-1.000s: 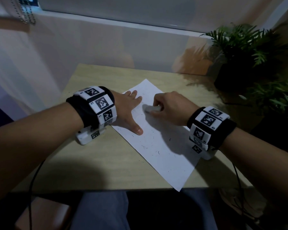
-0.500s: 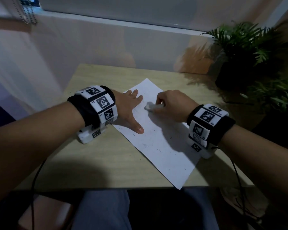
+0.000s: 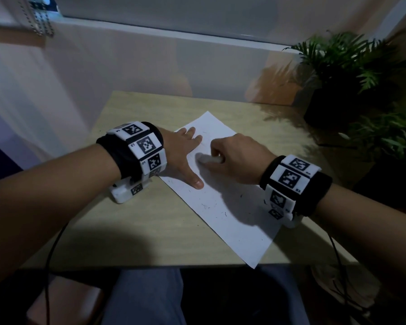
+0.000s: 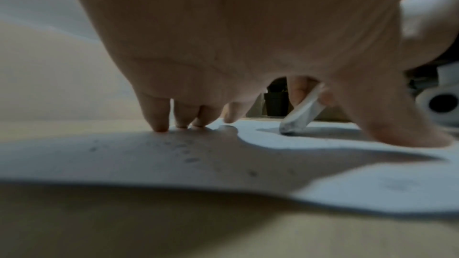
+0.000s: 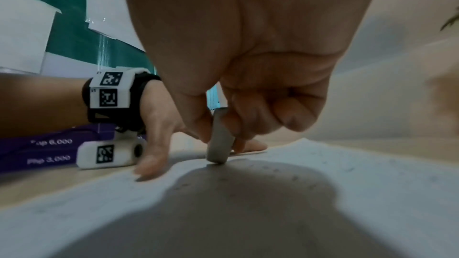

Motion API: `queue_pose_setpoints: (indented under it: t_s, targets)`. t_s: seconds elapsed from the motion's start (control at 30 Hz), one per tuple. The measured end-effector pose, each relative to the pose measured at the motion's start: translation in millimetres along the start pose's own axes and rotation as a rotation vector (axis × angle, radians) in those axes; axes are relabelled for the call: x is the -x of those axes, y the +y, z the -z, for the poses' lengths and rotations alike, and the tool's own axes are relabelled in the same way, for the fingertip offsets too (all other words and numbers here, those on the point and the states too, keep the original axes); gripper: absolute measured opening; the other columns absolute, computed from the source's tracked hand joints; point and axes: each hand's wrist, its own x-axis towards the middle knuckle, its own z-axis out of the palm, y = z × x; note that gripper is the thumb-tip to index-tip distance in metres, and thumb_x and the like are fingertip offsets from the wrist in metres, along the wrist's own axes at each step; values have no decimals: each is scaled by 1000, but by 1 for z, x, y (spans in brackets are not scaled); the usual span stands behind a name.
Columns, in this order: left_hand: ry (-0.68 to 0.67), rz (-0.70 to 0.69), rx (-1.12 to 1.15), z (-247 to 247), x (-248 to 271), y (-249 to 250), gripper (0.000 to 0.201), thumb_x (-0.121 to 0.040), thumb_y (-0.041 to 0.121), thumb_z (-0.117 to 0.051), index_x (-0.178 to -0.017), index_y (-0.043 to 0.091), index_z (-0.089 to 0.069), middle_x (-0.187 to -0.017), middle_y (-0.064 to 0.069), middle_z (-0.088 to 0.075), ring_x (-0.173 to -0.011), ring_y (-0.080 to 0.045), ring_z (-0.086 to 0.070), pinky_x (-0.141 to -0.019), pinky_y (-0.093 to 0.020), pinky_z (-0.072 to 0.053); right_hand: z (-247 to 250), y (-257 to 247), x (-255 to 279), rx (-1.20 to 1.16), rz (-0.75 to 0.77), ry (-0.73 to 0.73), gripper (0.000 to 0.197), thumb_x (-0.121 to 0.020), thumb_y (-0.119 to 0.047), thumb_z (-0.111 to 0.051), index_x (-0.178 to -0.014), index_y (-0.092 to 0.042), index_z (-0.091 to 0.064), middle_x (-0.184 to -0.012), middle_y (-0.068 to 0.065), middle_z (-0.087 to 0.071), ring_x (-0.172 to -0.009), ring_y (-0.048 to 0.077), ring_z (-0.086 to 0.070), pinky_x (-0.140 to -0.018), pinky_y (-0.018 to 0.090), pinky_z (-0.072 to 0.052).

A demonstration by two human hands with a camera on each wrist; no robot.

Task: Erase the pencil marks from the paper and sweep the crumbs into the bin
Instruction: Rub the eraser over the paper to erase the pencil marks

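Observation:
A white sheet of paper [image 3: 234,216] lies slanted on the wooden table [image 3: 127,231], speckled with dark eraser crumbs [image 3: 206,206] and faint pencil marks. My left hand [image 3: 185,156] lies flat on the paper's upper left part, fingers straight and thumb spread. My right hand [image 3: 232,158] pinches a white eraser [image 3: 208,158] between thumb and fingers, its tip touching the paper just right of the left hand. In the right wrist view the eraser [image 5: 219,140] stands tilted on the paper [image 5: 372,183]. The left wrist view shows the eraser [image 4: 301,114] beyond my fingertips [image 4: 161,123]. No bin is in view.
Potted plants [image 3: 352,73] stand at the table's far right corner and right side. A pale wall runs behind the table. The paper's near corner overhangs the table's front edge [image 3: 150,266]. Cables hang from both wrists. My legs show below the table.
The right hand with the eraser has moved back and forth a little on the paper beside the left hand. The left hand stays pressed flat in place.

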Motion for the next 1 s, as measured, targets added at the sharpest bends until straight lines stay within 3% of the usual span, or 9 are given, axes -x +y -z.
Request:
queue_pose_setpoints:
  t_s: [0.1,0.2,0.27,0.37,0.57,0.7,0.8,0.9,1.0]
  targets:
    - [11,-8,55,-2,-3,-4,142,-59,94,-59,-157,30,21,-165,5,27,-154,-13,18,-126,-44,-2,5,4,-1,-60,28,-92,41,-91,-62,-52,-83,-22,-58,-75,-5,-58,-72,17,-52,-63,31,-36]
    - [-39,-33,134,5,0,-13,137,-65,80,-72,-158,35,18,-165,11,27,-151,-5,20,-125,-38,2,8,15,-3,-73,-25,-26,37,-89,-59,-53,-99,-24,-61,-87,-1,-63,-82,22,-58,-68,34,-46]
    - [-61,-36,116,9,0,-15,133,-70,75,-73,-159,34,16,-164,12,27,-151,-4,21,-124,-36,3,8,11,3,-129,-4,-34,38,-88,-57,-56,-109,-25,-57,-84,-4,-60,-80,19,-57,-70,34,-47]
    - [-60,-36,100,6,-4,-16,137,-66,82,-70,-158,33,17,-165,10,28,-151,-6,21,-126,-41,2,7,0,10,-227,70,-168,33,-88,-53,-63,-104,-25,-59,-76,-14,-53,-72,4,-51,-65,25,-38]
    - [-5,-14,-12,0,-4,-6,136,-63,95,-52,-158,29,19,-166,3,26,-155,-15,13,-127,-47,-6,7,10,0,-15,-59,43,33,-91,-53,-53,-91,-20,-59,-88,0,-65,-79,24,-59,-64,33,-45]
    - [-4,-4,13,-1,-5,-5,146,-49,98,-51,-158,32,20,-166,-3,26,-155,-21,15,-126,-51,-7,2,-12,13,-130,101,-59,36,-93,-55,-52,-89,-20,-57,-81,-5,-63,-74,17,-57,-61,30,-41]
    - [-17,29,-6,0,-3,-4,152,-35,103,-39,-156,35,23,-166,-5,27,-155,-23,15,-125,-54,-9,9,-2,6,-117,70,-64,34,-90,-56,-60,-91,-22,-59,-84,-8,-61,-78,15,-56,-59,25,-35]
    - [-36,34,-16,-1,-1,-5,146,-49,103,-48,-155,35,26,-164,-5,30,-155,-23,17,-125,-56,-8,7,4,3,11,-23,32,39,-92,-58,-54,-94,-20,-60,-87,-1,-64,-80,23,-59,-59,31,-36]
    - [-47,30,-18,-1,0,-5,146,-54,96,-58,-154,33,28,-163,-5,33,-154,-23,20,-125,-56,-6,1,-10,12,-55,73,-20,38,-92,-59,-51,-91,-21,-58,-81,-6,-62,-75,18,-58,-64,32,-45]
